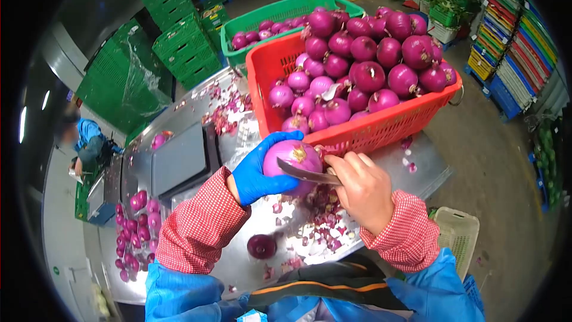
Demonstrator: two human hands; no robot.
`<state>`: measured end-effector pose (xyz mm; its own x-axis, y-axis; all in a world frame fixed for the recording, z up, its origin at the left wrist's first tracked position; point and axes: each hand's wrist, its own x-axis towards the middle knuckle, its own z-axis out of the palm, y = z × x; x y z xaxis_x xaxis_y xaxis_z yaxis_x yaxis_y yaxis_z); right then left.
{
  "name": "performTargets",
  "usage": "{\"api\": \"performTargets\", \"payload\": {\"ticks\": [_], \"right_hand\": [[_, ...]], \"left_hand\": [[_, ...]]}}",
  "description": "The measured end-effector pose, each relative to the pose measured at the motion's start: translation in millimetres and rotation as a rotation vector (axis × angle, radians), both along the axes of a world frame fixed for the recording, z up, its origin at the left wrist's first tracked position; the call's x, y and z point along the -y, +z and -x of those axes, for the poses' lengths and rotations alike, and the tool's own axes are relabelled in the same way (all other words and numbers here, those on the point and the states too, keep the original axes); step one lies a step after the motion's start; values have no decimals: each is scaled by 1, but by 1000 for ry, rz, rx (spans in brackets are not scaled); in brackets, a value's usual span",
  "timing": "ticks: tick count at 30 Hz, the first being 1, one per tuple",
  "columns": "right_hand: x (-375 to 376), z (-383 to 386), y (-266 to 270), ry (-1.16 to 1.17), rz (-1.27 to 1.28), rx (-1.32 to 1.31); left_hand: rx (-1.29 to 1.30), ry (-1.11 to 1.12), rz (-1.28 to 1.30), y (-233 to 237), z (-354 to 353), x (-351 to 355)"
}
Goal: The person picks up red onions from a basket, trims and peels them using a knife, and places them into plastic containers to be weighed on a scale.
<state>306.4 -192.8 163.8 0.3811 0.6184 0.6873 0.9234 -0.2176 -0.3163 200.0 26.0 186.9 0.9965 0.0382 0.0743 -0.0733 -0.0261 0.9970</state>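
In a blue glove, my left hand point(260, 170) wraps round a large peeled-looking red onion point(305, 185), with the onion's root end facing up and right. My bare right hand point(361, 189) grips a knife point(307, 173) by its handle, which the fingers mostly hide. The curved blade points left and lies across the front of the onion. Below both hands, onion skins and trimmings point(328, 226) are scattered on the metal table point(238, 256). A dark red onion piece point(261, 246) lies on the table nearer to me.
A red crate point(369, 134) heaped with onions stands just beyond my hands, with a green crate point(238, 56) of onions behind. Left are a grey scale-like platform point(179, 160) and bagged onions point(138, 229). A person in blue point(89, 134) is at far left. Stacked crates point(185, 42) stand behind.
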Motion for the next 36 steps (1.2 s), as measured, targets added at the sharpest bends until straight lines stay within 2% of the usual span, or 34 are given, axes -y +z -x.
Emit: {"api": "performTargets", "payload": {"ticks": [2,6,8,11,13,14,15,16,17,18,19,20,22,23,25,26,27,30,31,34,35,36], "right_hand": [[-1,9,3,38,59,72],[-4,20,-13,96,127,115],[-7,20,-27,130,89,111],[-3,17,-47,136,89,97],[5,0,-88,79,98,5],[12,-9,-102,45,98,-40],[23,-7,-97,-11,173,-199],[22,-7,-94,27,121,-271],[25,2,-90,62,76,-360],[27,14,-79,91,27,-450],[29,24,-62,148,129,-686],[24,30,-63,243,46,-726],[18,40,-72,428,-116,-811],[20,40,-79,421,-112,-799],[28,33,-93,580,-89,-1532],[32,32,-97,653,-75,-1902],[26,43,-87,569,-143,-1966],[21,51,-101,551,-113,-2120],[23,47,-107,563,-72,-2091],[24,46,-104,155,76,-1045],[25,46,-98,43,15,-680],[28,47,-88,45,78,-561]], "left_hand": [[-99,-9,-4,-5,20,6],[-132,-10,49,-21,48,12],[-168,-52,47,-22,58,17],[-226,-87,192,-38,65,21],[-269,-128,202,-47,74,18],[-206,-140,195,-43,76,21],[-138,-153,186,-36,75,26],[-69,-155,181,-34,76,28],[-135,-94,288,-45,79,27],[-175,-10,238,-55,75,29],[-297,9,390,-65,76,28],[-421,27,539,-75,78,28],[-366,-278,893,-101,76,32],[-297,-188,774,-105,77,41],[-197,8,506,-94,72,65],[20,164,173,-93,67,75],[4,171,177,-95,67,75],[-31,214,186,-105,67,71],[-35,241,197,-110,68,71],[-45,404,276,-127,71,73],[-64,452,273,-130,71,73],[-83,500,270,-131,72,73]]}}
